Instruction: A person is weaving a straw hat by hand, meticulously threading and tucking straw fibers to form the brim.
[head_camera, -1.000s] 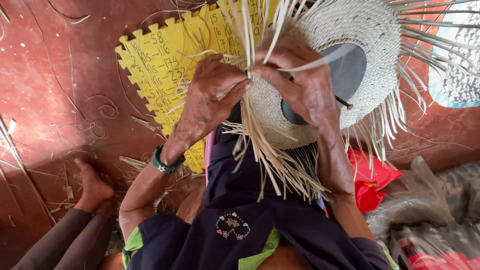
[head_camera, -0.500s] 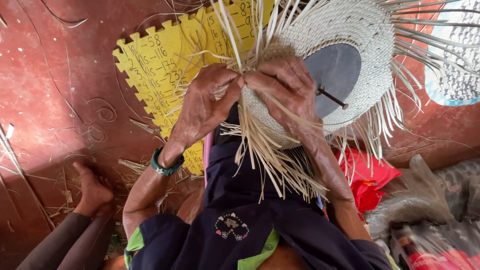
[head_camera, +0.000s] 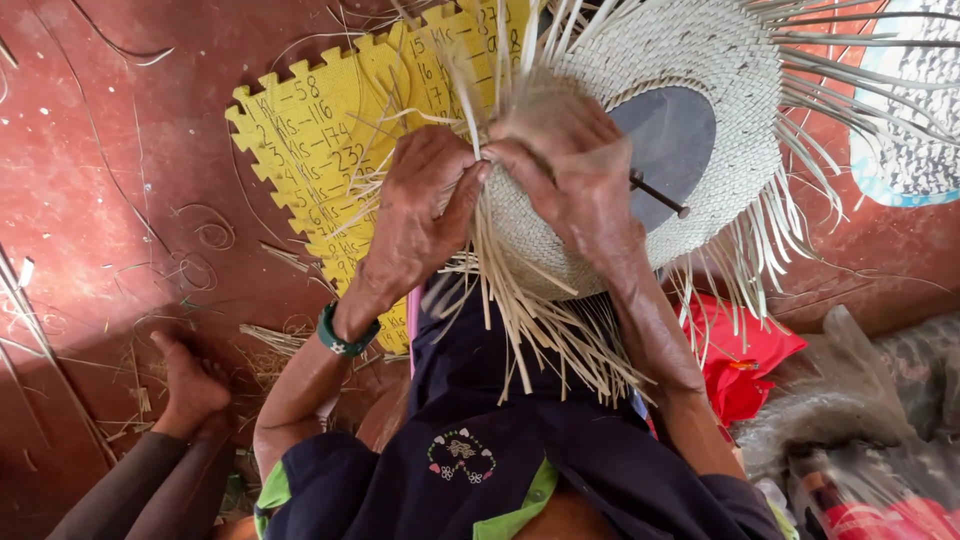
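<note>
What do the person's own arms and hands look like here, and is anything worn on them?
Both forearms are bare, with no gloves or sleeves reaching them. The left hand has a green beaded bracelet at its wrist. The right hand shows no ring, band or watch.

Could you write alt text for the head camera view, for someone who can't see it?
Two hands, left hand and right hand, pinch pale straw strands at the edge of a half-woven straw hat held over the lap. A yellow foam mat lies on the red floor beyond.
</note>
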